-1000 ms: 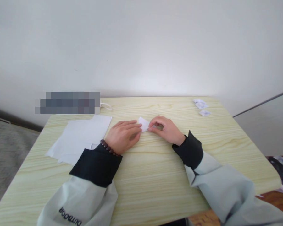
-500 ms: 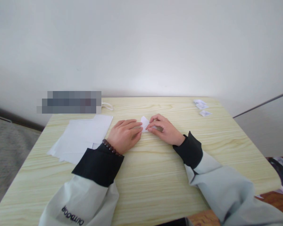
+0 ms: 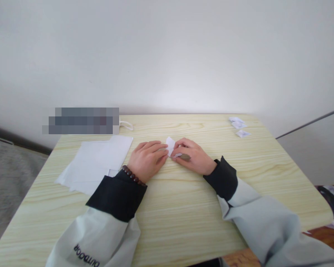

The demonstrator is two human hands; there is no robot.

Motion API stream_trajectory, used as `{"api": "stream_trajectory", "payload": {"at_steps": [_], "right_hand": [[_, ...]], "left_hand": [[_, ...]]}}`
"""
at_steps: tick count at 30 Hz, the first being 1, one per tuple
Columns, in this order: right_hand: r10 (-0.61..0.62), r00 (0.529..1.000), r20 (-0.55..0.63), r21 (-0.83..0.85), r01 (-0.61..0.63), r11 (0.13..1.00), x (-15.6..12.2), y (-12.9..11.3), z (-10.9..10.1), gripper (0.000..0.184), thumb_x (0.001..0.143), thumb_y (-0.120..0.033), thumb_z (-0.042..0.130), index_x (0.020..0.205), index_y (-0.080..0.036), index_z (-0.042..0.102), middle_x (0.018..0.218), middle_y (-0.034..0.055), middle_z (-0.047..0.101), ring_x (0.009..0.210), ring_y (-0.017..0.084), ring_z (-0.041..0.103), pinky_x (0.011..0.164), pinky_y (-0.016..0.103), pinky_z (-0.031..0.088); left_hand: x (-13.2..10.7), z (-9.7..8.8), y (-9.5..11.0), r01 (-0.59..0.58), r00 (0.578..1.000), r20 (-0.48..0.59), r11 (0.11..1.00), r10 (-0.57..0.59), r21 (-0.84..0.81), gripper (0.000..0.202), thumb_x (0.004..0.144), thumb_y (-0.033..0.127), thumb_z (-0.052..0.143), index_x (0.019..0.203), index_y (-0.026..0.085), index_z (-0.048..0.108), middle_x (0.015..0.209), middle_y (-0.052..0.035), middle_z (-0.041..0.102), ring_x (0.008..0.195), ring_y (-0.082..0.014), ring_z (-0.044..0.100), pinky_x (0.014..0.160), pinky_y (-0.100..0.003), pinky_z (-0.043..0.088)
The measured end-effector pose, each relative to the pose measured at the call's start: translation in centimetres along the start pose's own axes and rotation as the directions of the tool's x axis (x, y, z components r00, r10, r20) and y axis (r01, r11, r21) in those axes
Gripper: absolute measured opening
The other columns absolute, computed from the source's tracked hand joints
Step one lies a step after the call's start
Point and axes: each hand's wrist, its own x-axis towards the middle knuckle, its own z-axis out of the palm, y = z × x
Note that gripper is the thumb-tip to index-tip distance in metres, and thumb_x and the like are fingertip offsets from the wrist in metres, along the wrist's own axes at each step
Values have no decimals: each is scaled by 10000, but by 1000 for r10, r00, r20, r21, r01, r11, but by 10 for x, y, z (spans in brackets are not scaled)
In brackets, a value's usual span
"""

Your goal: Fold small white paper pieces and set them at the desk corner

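A small white piece of paper [image 3: 170, 144] with folded edges lies between both hands near the middle of the table. My left hand [image 3: 147, 158] holds its left side down, fingers together and thumb tucked beneath them. On the other side my right hand [image 3: 194, 155] is curled, pinching the paper's right lower edge between thumb and fingers. Part of the paper is hidden under the fingertips. Left of my left hand, several white paper sheets [image 3: 100, 159] lie in a loose overlapping stack, partly covered by my sleeve.
Three small folded paper pieces [image 3: 242, 133] lie at the back right of the wood-grain table [image 3: 183, 215]. A blurred-out object [image 3: 83, 122] with a white loop [image 3: 127, 125] stands at the back left. A white wall [image 3: 167, 55] rises behind the table.
My right hand's fingertips have shifted slightly left and down, closing on the paper's lower edge. My left hand has stayed almost still.
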Motion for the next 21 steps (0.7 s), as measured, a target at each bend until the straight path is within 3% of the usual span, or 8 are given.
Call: {"api": "stream_trajectory", "payload": {"at_steps": [7,13,21], "right_hand": [[36,999,-4,69,-36,997,2,2,0,156,866,-286,551,845,-191,673,931,51,559,824,143,537,770,296,451],[290,937,-195,29,-290,956,3,3,10,216,826,-334,604,687,-170,589,813,30,511,748,138,514,708,281,443],[323,921,-218,-4,-332,943,3,6,11,201,844,-312,581,696,-177,562,826,36,507,776,151,515,720,289,443]], "left_hand": [[0,-1,1,-7,1000,-8,1000,7,11,199,850,245,518,871,241,716,1055,5,699,1021,-215,621,857,-376,489],[0,0,1,-48,999,-16,999,49,10,199,850,237,516,904,221,707,1056,-14,696,1029,-214,614,861,-371,497],[0,0,1,-144,989,-36,989,143,-30,213,837,202,509,932,183,698,1043,-46,689,1114,-236,566,892,-375,508]]}}
